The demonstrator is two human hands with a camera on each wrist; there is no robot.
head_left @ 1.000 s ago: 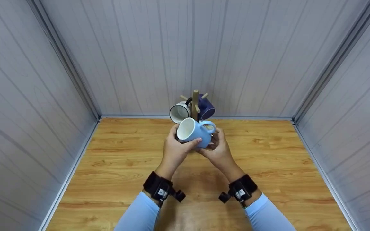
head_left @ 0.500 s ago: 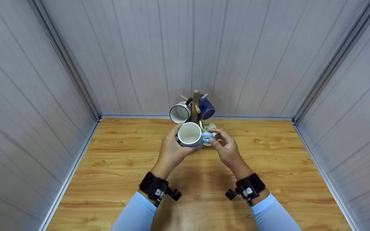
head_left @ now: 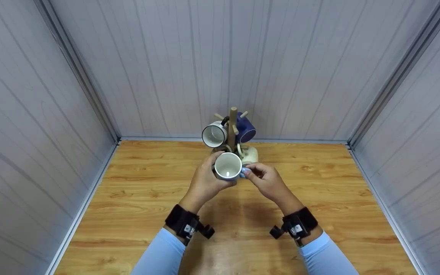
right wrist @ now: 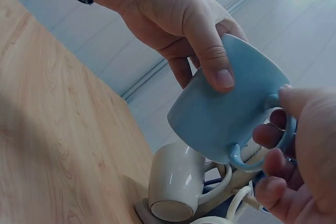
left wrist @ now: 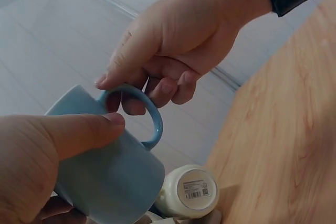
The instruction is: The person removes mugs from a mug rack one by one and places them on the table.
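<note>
While bare worktop (head_left: 136, 214) spreads around both arms, the left hand (head_left: 204, 182) wraps the light-blue mug (head_left: 228, 166) and the right hand (head_left: 267, 181) pinches its handle, held mid-worktop with its white inside facing up. Behind, the wooden mug tree (head_left: 232, 121) stands at the far edge, its base partly hidden.

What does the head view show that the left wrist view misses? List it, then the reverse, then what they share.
Only the head view shows the wooden mug tree with a white-lined mug and a dark blue mug hung on it, both wrist cameras and sleeves, and the light blue mug's white inside.

Only the left wrist view shows the label on the cream mug's base and the right hand's fingers pinching the handle.

Both show the light blue mug held by the left hand and right hand over the wooden table.
</note>
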